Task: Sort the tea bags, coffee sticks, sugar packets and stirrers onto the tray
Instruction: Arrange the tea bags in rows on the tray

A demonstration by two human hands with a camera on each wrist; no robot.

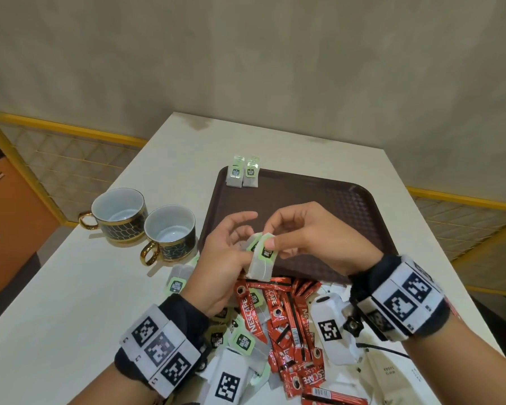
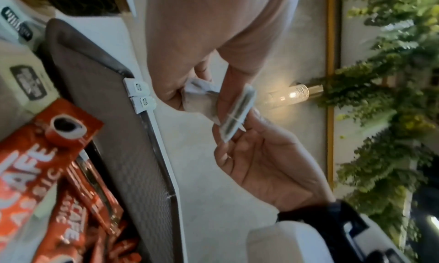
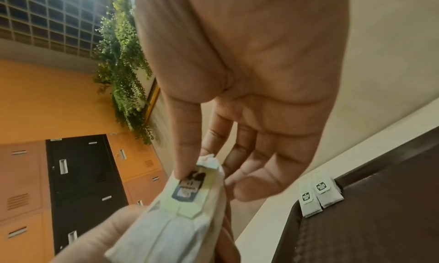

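Tea bags point(image 1: 260, 258), two of them pressed face to face, held upright in the air over the near edge of a brown tray point(image 1: 360, 206). Pinched at the top by the right hand point(image 1: 313, 238): thumb pressed on the green paper tag, fingers curled behind, so a narrow grip closed on the paper. Gripped lower down and from the left by the left hand point(image 1: 222, 258), thumb and curled fingers around the pair, index finger stretched out above. Seen from the right wrist, tag facing the thumb, bags hanging below the palm. Seen from the left wrist, bags edge-on between both sets of fingertips.

Two more tea bags point(image 1: 242, 172) lying side by side, touching, at the far left corner of the tray, tops overhanging its rim. Rest of the tray floor bare.

On the white table point(image 1: 70, 302), between the wrists and nearer the body, a loose heap: red coffee sticks point(image 1: 287, 320) crossing one another, green-tagged tea bags point(image 1: 241, 340) mixed in at the left, pale sugar packets point(image 1: 389, 372) at the right. One further tea bag point(image 1: 176, 283) lying just left of the left hand.

Left of the tray, two dark cups point(image 1: 146, 223) with gold rims and handles, upright, standing close together.
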